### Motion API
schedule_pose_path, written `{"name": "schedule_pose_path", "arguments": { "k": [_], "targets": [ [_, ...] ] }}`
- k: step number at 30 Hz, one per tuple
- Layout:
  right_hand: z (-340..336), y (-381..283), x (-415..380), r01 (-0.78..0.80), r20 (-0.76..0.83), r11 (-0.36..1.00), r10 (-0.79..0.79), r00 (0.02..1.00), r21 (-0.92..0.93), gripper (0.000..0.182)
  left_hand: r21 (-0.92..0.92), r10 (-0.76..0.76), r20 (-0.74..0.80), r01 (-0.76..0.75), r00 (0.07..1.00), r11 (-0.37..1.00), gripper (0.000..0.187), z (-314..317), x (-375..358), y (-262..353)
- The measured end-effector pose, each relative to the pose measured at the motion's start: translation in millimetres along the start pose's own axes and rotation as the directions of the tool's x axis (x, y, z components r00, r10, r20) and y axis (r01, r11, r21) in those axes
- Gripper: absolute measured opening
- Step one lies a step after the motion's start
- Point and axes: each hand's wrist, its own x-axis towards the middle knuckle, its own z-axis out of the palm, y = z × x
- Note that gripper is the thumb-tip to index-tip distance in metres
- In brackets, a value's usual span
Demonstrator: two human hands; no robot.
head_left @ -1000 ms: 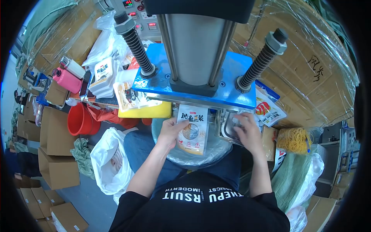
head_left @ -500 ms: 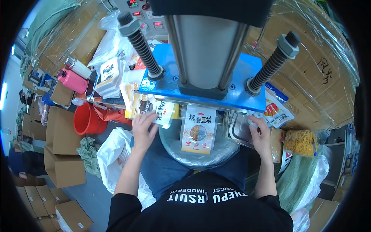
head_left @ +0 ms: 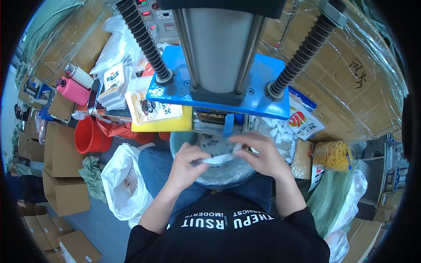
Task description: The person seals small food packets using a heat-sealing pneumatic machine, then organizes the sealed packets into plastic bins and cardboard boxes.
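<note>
A white pouch [head_left: 219,159] is stretched between my two hands in front of the press, its near edge raised toward me. My left hand [head_left: 187,165] pinches its left end between thumb and fingers. At the other end my right hand [head_left: 262,153] grips the edge; whether a small spout is also in those fingers I cannot make out. Just beyond the hands stands the press with its blue plate [head_left: 219,81]. A plastic-lined tub [head_left: 228,177] sits below, between my knees. Printed pouches [head_left: 153,107] lie on a yellow pad [head_left: 162,126] to the left.
Small white plastic pieces [head_left: 280,131] are heaped right of the press. A colourful pouch [head_left: 305,122] and a bundle of yellow rubber bands [head_left: 332,155] lie farther right. On the left are a red bucket [head_left: 91,135], a pink bottle [head_left: 74,90] and a white bag [head_left: 125,184].
My left hand has left the pouch stack with a pouch, and my right hand has come in from the small white pieces. The printed pouch hanging at the press is no longer there.
</note>
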Motion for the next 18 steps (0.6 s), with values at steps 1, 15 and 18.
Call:
{"name": "schedule_pose_path", "arguments": {
  "k": [1,15,18],
  "targets": [
    [3.7,2.2,3.8,0.153,0.022,0.986,-0.152,0.988,-0.060,0.026,0.003,0.006,0.000,-0.006,1.000,1.000,0.013,1.4,-2.8,0.0],
    [-25.0,44.3,-46.3,-0.302,-0.319,0.939,0.340,0.885,0.165,0.019,-0.833,-0.530,0.054,0.331,0.846,0.444,0.014,30.5,46.9,-44.4],
    [-32.9,39.1,-48.0,-0.362,-0.489,0.879,0.178,0.854,-0.311,0.025,-0.844,-0.536,0.043,0.318,0.843,0.432,0.014,36.2,51.4,-47.8]
  ]
}}
